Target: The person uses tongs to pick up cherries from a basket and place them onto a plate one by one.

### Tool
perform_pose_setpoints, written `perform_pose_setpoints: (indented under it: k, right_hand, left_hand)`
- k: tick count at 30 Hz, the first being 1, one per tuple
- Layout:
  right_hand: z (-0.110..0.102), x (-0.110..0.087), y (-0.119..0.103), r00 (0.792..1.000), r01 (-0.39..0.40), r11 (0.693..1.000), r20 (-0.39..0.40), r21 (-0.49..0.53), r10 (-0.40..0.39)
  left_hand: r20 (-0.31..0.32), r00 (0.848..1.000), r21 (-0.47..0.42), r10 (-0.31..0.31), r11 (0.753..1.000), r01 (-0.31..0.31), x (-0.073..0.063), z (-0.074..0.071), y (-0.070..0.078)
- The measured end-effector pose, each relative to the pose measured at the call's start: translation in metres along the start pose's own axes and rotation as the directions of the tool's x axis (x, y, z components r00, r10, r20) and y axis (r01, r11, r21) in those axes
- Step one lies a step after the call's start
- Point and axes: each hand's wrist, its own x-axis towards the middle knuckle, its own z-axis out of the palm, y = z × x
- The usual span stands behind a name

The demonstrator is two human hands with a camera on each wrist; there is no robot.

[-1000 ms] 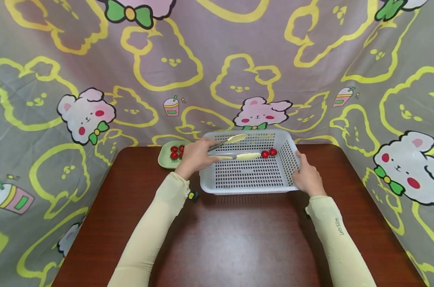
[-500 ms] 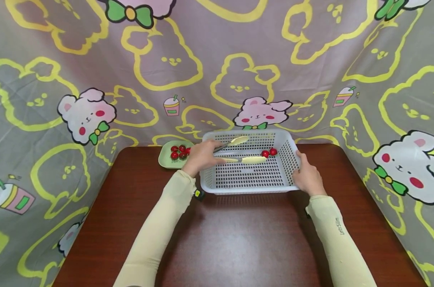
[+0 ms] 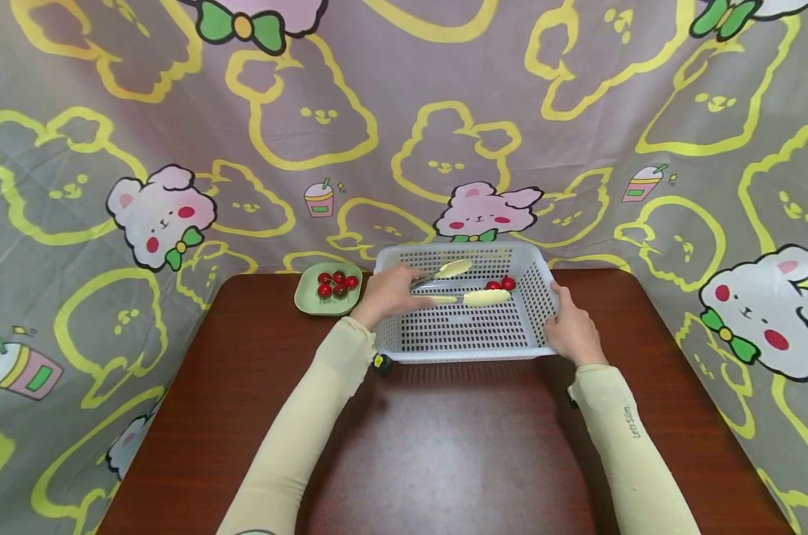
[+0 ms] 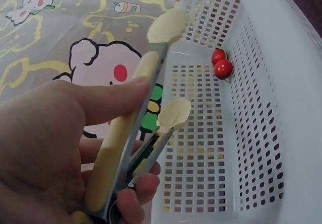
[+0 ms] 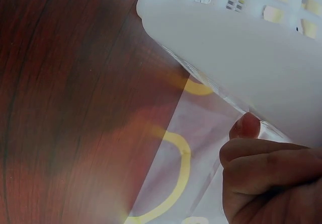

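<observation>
My left hand (image 3: pixel 392 291) grips a pair of tongs (image 4: pixel 118 133) with cream-coloured tips and handle covers. The tongs' two arms are spread, with nothing between the tips, over the inside of a white perforated basket (image 3: pixel 471 357). Two cherry tomatoes (image 4: pixel 222 69), red and shiny, lie inside the basket near its back right corner, to the right of the tongs' tips in the head view. My right hand (image 3: pixel 573 327) holds the basket's right end by the rim, and its curled fingers (image 5: pixel 271 166) show beside the wall in the right wrist view.
A green plate (image 3: pixel 304 301) with several small red fruits (image 3: pixel 339 290) stands left of the basket, at the back of the brown table (image 3: pixel 431 446). A patterned curtain (image 3: pixel 377 111) rises right behind the table.
My left hand has moved right with the spread tongs, further over the basket, uncovering more of the green plate. My right hand and the basket have stayed put.
</observation>
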Motion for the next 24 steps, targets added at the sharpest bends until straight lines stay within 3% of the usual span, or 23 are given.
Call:
perform_pose_setpoints:
  k: [9, 15, 24]
  right_hand:
    - [0.000, 0.000, -0.001, 1.000, -0.008, 1.000, -0.002, -0.003, 0.008]
    - [0.000, -0.001, 0.000, 1.000, 0.006, 1.000, -0.015, -0.010, -0.006]
    - [0.000, 0.000, -0.001, 1.000, -0.017, 1.000, 0.002, -0.002, 0.017]
  left_hand:
    - [0.084, 0.996, -0.060, -0.018, 0.998, 0.023, 0.008, 0.008, 0.005]
    - [0.098, 0.995, -0.023, -0.014, 1.000, 0.016, 0.015, 0.015, 0.007]
    - [0.142, 0.988, 0.025, -0.055, 0.998, 0.052, 0.024, 0.022, 0.017]
